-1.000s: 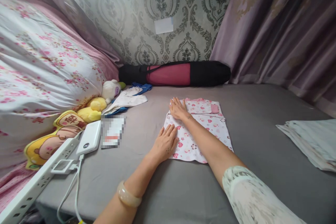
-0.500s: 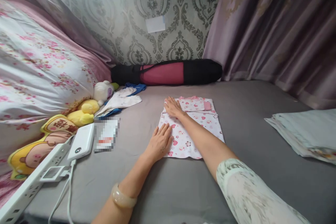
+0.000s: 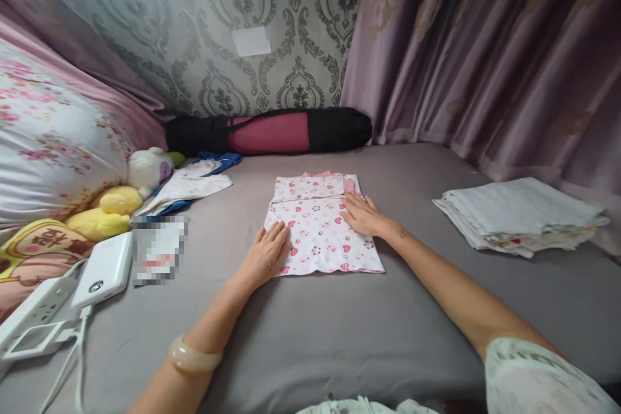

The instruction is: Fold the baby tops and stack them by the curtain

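A small white shirt (image 3: 317,233) printed with pink hearts and flowers lies flat on the grey bed sheet (image 3: 310,323). One sleeve with a pink cuff is folded straight across its top. My left hand (image 3: 266,251) rests flat on the shirt's lower left edge, fingers stretched out. On the right side, just under the pink cuff, my right hand (image 3: 365,213) lies palm down with its fingers spread. Neither hand grips the cloth.
A stack of folded pale cloths (image 3: 521,213) lies to the right. Along the wall is a black and red long bag (image 3: 269,132). At left are crumpled clothes (image 3: 191,182), plush toys (image 3: 116,204), a white power bank (image 3: 104,268) with cables, and a power strip (image 3: 41,304).
My right hand has moved from the shirt's upper left across to its right side. My left hand stays on the left edge. The camera view has turned to the right.
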A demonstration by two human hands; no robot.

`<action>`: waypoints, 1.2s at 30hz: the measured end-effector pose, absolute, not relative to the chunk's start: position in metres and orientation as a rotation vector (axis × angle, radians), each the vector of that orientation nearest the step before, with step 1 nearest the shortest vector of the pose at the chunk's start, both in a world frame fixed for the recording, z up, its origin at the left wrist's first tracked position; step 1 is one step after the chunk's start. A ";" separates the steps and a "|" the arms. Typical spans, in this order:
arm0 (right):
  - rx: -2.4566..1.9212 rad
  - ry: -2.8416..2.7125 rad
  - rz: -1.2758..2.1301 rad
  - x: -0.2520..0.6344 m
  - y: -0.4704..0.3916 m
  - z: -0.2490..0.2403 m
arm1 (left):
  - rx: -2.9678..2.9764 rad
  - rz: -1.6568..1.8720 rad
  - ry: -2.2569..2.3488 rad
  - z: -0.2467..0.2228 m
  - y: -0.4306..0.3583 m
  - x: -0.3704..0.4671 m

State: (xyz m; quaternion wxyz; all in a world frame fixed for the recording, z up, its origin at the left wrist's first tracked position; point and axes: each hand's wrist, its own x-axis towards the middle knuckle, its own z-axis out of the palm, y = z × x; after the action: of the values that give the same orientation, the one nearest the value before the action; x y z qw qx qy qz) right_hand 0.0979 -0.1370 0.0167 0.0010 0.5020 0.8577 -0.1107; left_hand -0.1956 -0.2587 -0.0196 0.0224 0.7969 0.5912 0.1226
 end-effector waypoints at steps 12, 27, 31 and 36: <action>1.130 3.041 -0.621 0.120 -0.244 0.033 | 2.595 0.360 1.140 0.031 -0.291 -0.155; 1.111 3.298 -0.240 0.113 -0.265 0.017 | 2.817 0.094 1.423 0.020 -0.288 -0.131; 1.315 3.249 -0.140 0.115 -0.268 0.013 | 2.770 0.151 1.525 0.018 -0.286 -0.131; 1.497 3.244 -0.111 0.130 -0.265 0.010 | 2.821 0.155 1.416 0.019 -0.293 -0.145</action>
State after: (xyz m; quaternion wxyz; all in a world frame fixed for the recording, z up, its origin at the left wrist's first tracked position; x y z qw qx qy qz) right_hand 0.1302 -0.2652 0.0100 -0.2145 0.4091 0.8864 -0.0303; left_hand -0.1451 -0.2928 0.0194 -0.0096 0.8926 0.4481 0.0489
